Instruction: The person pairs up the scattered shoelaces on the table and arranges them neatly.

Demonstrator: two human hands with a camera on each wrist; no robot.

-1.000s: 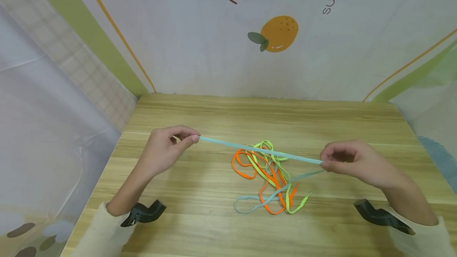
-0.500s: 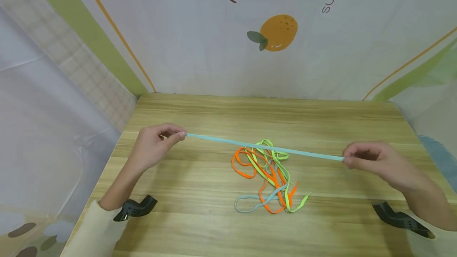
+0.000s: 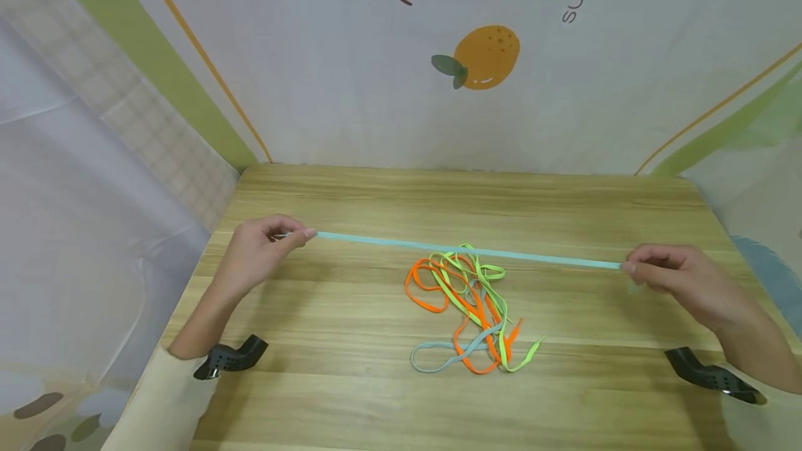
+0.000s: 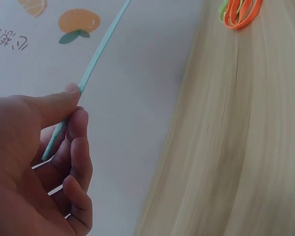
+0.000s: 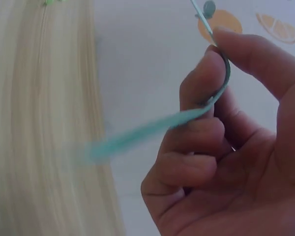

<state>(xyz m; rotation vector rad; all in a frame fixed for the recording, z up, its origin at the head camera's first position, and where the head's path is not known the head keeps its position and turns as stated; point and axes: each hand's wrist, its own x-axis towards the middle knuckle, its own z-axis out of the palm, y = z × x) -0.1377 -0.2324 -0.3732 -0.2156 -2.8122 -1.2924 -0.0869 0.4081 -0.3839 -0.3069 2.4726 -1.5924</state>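
A mint-blue shoelace [image 3: 466, 249] is stretched nearly straight between both hands, above the table. My left hand [image 3: 260, 252] pinches one end between thumb and index finger; in the left wrist view, a short tip of the lace [image 4: 54, 142] pokes out below the pinch. At the other side my right hand [image 3: 698, 284] pinches the lace with thumb and index finger. In the right wrist view, a loose tail of it [image 5: 147, 132] passes over the fingers and hangs out, blurred. Beneath the stretched lace lies a tangle of orange [image 3: 426, 306], lime-green [image 3: 532, 353] and grey-blue shoelaces [image 3: 432, 369].
The wood-grain table [image 3: 351, 395] runs back to a white curtain [image 3: 351, 89] with printed fruit. Another pale curtain [image 3: 75, 179] hangs along the left side. Black wrist mounts [image 3: 232, 357] sit at both cream sleeves.
My hands have moved apart, the left leftward and the right rightward, drawing out a longer stretch of mint-blue lace. The part that sloped from my right hand to the tangle has come away.
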